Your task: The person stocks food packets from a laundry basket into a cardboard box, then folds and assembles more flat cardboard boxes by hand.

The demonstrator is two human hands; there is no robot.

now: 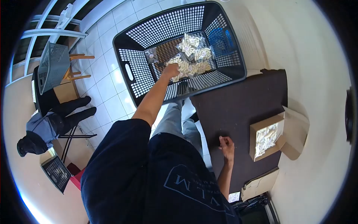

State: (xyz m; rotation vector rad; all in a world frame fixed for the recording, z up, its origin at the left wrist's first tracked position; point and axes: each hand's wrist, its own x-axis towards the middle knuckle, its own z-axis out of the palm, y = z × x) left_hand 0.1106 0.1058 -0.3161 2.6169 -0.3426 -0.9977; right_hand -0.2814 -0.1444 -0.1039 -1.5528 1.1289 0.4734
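Well, the left hand (171, 70) is down in the black basket (164, 29), on clear bags of little pale pieces (192, 68); its fingers are partly hidden, so I can't tell how open they are or if they grip. The right hand (227, 148) is empty, fingers loosely bent, by the brown table (231, 108); near it sits an open cardboard box (253, 139) of pale pieces

Black short-sleeved T-shirt (143, 177), grey boxed "VLM" print (194, 187); pale blue-grey jeans (168, 121); dark shoe (194, 117).
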